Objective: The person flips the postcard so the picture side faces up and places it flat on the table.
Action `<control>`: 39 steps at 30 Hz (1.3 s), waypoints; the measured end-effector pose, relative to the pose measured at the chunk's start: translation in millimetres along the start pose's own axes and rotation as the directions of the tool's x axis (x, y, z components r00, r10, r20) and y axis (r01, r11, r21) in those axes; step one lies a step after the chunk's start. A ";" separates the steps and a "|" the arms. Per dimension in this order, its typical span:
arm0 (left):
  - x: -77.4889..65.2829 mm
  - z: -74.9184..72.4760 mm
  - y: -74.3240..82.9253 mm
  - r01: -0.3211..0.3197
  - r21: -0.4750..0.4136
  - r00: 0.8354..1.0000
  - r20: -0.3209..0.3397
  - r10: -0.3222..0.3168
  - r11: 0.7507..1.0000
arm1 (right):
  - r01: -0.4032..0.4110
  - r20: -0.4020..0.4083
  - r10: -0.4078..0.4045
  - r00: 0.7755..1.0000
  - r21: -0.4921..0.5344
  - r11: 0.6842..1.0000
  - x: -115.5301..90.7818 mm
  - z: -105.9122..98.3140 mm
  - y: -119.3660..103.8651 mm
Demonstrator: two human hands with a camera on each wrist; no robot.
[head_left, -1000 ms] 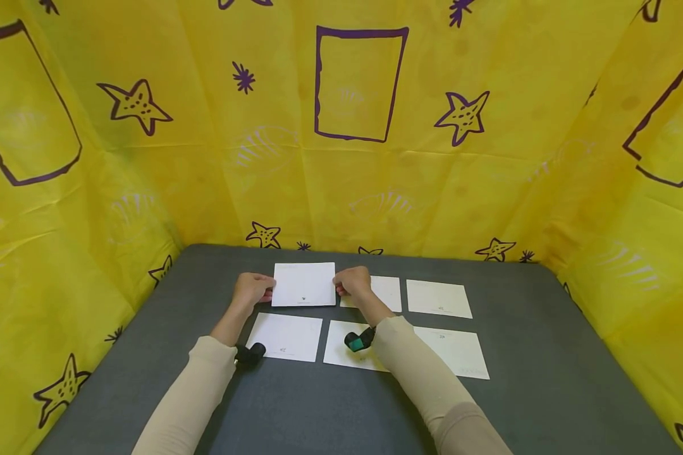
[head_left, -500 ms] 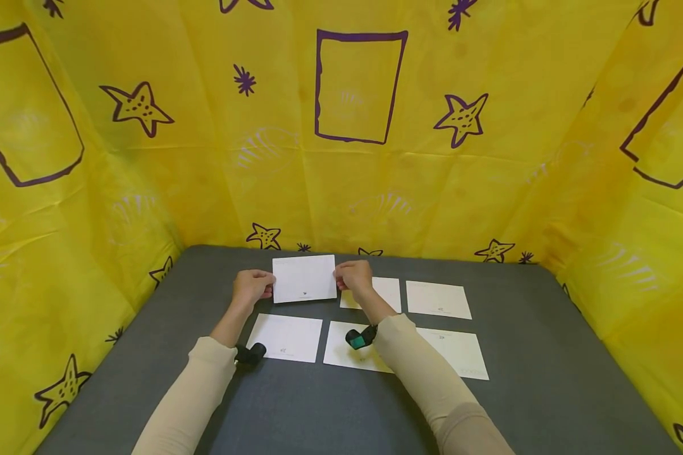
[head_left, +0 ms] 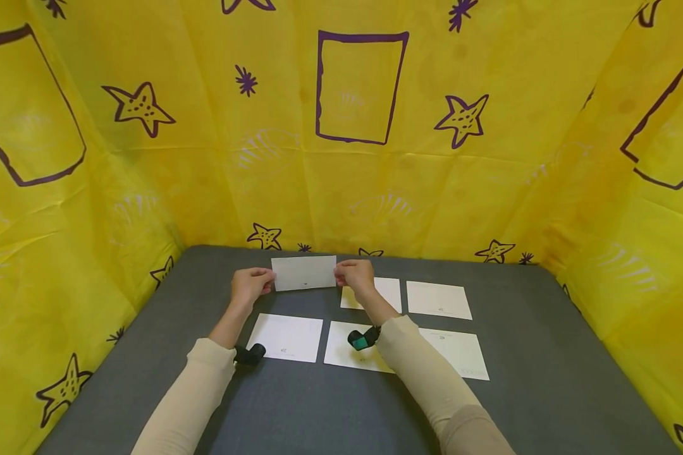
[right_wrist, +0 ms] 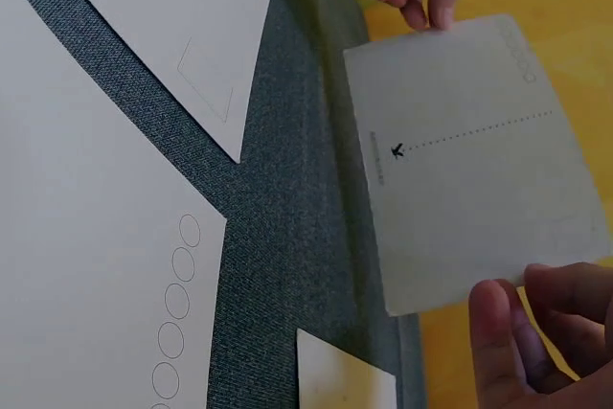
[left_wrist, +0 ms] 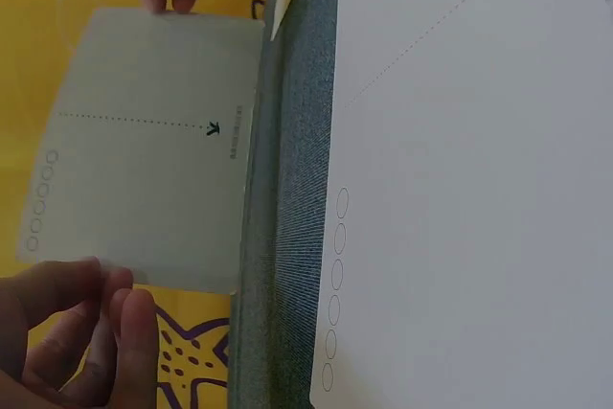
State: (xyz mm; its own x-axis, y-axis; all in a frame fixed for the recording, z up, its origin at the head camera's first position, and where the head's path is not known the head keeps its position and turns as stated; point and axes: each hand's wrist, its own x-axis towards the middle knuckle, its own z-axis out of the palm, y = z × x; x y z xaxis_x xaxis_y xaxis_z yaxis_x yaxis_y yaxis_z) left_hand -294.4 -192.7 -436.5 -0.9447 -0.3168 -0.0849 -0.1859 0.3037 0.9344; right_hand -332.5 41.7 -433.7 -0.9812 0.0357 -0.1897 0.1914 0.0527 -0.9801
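Observation:
Near the far edge of the table, a white postcard (head_left: pixel 304 273) is tilted up off the surface between both hands. My left hand (head_left: pixel 249 284) pinches its left short edge with thumb and fingers. On the opposite short edge, my right hand (head_left: pixel 355 276) pinches it in the same manner. The left wrist view shows the postcard (left_wrist: pixel 144 150) with a dotted line, a small dark emblem and a row of ovals. Below it lies another postcard (head_left: pixel 284 337). My right forearm partly covers a front middle postcard (head_left: pixel 341 357).
More postcards lie flat: a back middle postcard (head_left: pixel 388 292) partly behind the right hand, a back right postcard (head_left: pixel 439 299) and a front right postcard (head_left: pixel 458 354). All are on a dark grey table (head_left: pixel 296 404). A yellow patterned cloth (head_left: pixel 364 170) encloses the back and sides.
The held postcard has risen from near the table and its face has tilted, so it looks shorter and darker. Both hands have lifted slightly with it. The other postcards stay put.

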 end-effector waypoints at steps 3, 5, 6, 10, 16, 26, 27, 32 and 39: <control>1.6 0.8 -1.0 0.005 -0.083 1.000 0.015 -0.004 0.997 | 0.005 0.015 -0.006 1.000 0.030 1.000 -0.4 -1.6 -0.6; 2.4 1.3 -1.3 0.012 -0.128 1.000 0.021 -0.009 0.992 | 0.012 0.029 -0.013 1.000 0.040 0.999 0.2 -2.3 -0.2; 2.8 1.1 -1.5 0.013 -0.150 1.000 0.026 -0.009 0.989 | 0.014 0.035 -0.015 0.999 0.040 0.999 0.3 -2.6 0.1; 4.7 -0.4 -2.6 0.029 -0.221 0.998 0.054 -0.017 0.975 | 0.019 0.060 -0.020 0.998 0.028 0.999 1.6 -4.5 1.6; 3.7 -3.3 -1.9 0.089 -0.270 0.995 0.073 -0.071 0.959 | 0.006 0.105 -0.007 0.994 0.003 1.000 0.7 -7.8 0.3; 3.4 -1.3 -7.2 0.105 -0.281 0.994 0.065 -0.091 0.954 | 0.009 0.099 -0.012 0.995 0.030 1.000 1.2 -8.9 6.3; 3.1 -1.0 -7.7 0.111 -0.282 0.993 0.063 -0.097 0.953 | 0.012 0.097 -0.015 0.995 0.033 0.999 0.5 -8.8 6.9; 1.7 -0.6 -9.5 0.126 -0.260 0.991 0.069 -0.112 0.957 | -0.005 0.074 0.005 0.997 0.006 1.000 -2.9 -6.9 8.5; 4.8 0.8 -14.3 0.116 -0.232 0.992 0.066 -0.104 0.966 | -0.045 0.036 0.044 0.998 0.013 0.999 -0.3 -0.2 13.9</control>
State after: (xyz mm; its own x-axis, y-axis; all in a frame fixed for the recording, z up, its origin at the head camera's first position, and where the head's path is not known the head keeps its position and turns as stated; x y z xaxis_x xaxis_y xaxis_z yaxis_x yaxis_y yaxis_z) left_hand -296.4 -197.9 -450.5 -0.9361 -0.2863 -0.2041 -0.2266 0.0475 0.9728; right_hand -329.5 42.6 -447.3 -0.9720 0.0016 -0.2348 0.2347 0.0381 -0.9713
